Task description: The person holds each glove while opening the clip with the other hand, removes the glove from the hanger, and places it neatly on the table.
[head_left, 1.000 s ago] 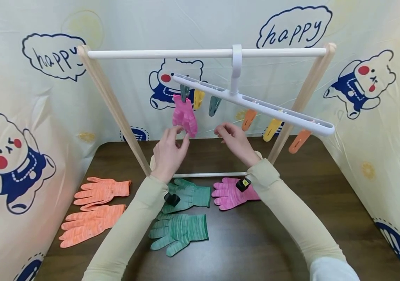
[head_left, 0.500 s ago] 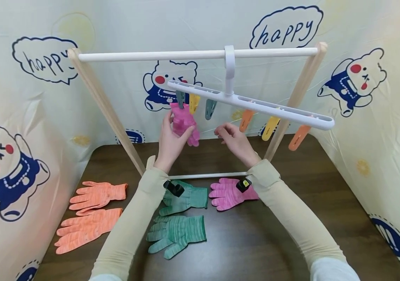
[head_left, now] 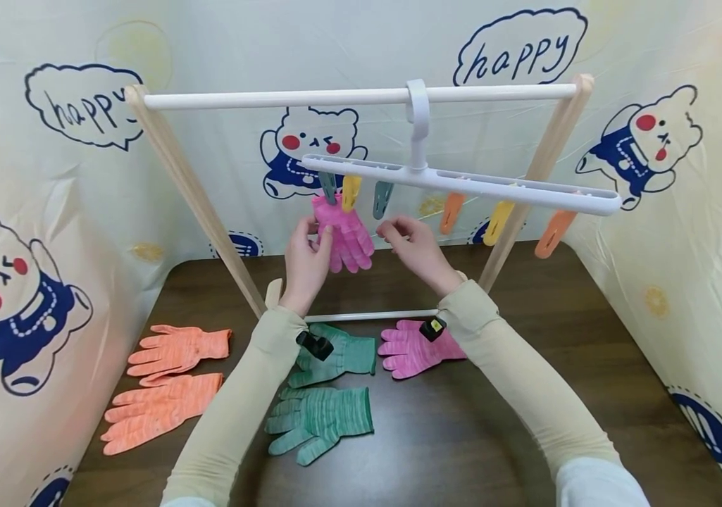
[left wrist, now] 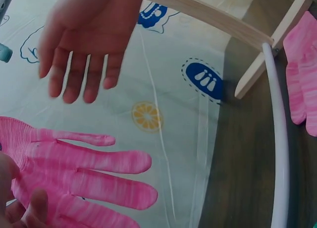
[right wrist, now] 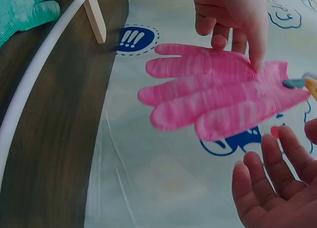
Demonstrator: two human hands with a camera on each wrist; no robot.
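A pink glove [head_left: 351,236] hangs by its cuff from a grey-green clothespin [head_left: 327,189] at the left end of a white hanger [head_left: 481,186]. My left hand [head_left: 306,264] pinches the glove's left edge near the cuff, thumb in front and fingers behind, as the right wrist view shows. The glove's fingers spread out and point downward. Just right of it is my right hand [head_left: 420,250], holding nothing, its fingers relaxed and apart from the glove in the right wrist view [right wrist: 277,188]. A yellow clothespin [head_left: 351,193] overlaps the cuff in the head view.
The hanger hooks over the white bar [head_left: 272,98] of a wooden rack [head_left: 189,190]. More clothespins [head_left: 498,223] hang along it. Below, on the dark table [head_left: 462,436], lie a second pink glove [head_left: 414,350], green gloves [head_left: 325,422] and orange gloves [head_left: 164,408].
My left hand has risen and taken hold of the hanging glove, which now spreads out toward the right. The hanger's left end has dropped and its right end risen. My right hand has barely moved.
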